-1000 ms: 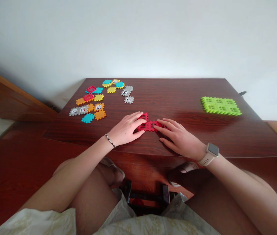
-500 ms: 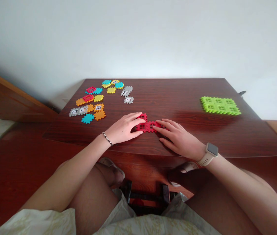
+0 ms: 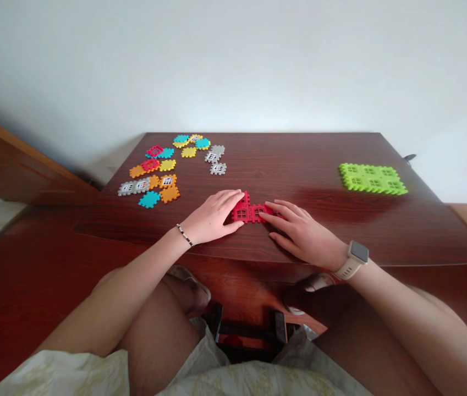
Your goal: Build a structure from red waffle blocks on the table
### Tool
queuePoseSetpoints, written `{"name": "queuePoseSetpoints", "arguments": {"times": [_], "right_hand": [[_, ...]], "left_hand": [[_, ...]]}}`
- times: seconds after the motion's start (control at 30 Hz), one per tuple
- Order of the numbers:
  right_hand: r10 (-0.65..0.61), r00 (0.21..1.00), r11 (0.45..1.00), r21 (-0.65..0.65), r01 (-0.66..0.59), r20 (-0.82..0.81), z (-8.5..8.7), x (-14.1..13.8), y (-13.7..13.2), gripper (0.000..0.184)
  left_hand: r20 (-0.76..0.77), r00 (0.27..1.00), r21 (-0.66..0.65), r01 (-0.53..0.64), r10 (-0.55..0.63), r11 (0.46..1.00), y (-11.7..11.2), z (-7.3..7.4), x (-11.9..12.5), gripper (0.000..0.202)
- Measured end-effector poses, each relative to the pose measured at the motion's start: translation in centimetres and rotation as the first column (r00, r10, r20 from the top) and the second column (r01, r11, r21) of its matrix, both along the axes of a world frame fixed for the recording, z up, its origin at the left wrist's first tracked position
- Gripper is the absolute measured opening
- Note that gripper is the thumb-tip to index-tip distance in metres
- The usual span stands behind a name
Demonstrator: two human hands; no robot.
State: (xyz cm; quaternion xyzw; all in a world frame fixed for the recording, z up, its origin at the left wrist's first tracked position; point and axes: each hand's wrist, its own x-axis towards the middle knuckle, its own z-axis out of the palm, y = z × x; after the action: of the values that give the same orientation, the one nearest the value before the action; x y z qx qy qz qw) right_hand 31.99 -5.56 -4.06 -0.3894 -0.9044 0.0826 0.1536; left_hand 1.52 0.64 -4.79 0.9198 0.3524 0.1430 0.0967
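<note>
While loose interlocking plastic tiles (image 3: pixel 154 170) in orange, grey, teal, yellow and red lie scattered at the upper left of the dark wooden table (image 3: pixel 299 165), the left hand (image 3: pixel 212 217) curves around the near side of a joined red tile piece (image 3: pixel 247 212) at lower centre, its fingers touching it. The right hand (image 3: pixel 305 235) closes in from the other side, fingertips against that piece, so the two hands grip it between them. Well off to the right lies a lime-green tile panel (image 3: pixel 372 179).
</note>
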Motion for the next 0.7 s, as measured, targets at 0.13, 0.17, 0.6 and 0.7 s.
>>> {"name": "queuePoseSetpoints", "arguments": {"times": [0.13, 0.17, 0.6, 0.7], "right_hand": [[-0.001, 1.0, 1.0, -0.004, 0.001, 0.003, 0.0, 0.0, 0.01, 0.051], [-0.001, 1.0, 1.0, -0.004, 0.001, 0.002, 0.0, -0.01, 0.0, 0.051], [-0.004, 1.0, 1.0, 0.001, 0.004, 0.014, 0.05, -0.16, -0.03, 0.052], [-0.004, 1.0, 1.0, 0.003, 0.003, 0.011, 0.01, -0.14, -0.03, 0.052]], "left_hand": [[-0.011, 1.0, 0.011, 0.01, -0.01, 1.0, -0.21, 0.03, 0.09, 0.064], [-0.011, 1.0, 0.013, 0.012, -0.011, 1.0, -0.24, 0.03, 0.12, 0.063], [-0.001, 1.0, 0.053, 0.007, -0.007, 0.999, -0.36, -0.63, 0.23, 0.061], [-0.006, 1.0, 0.058, 0.006, -0.006, 0.998, -0.39, -0.67, 0.26, 0.062]]}}
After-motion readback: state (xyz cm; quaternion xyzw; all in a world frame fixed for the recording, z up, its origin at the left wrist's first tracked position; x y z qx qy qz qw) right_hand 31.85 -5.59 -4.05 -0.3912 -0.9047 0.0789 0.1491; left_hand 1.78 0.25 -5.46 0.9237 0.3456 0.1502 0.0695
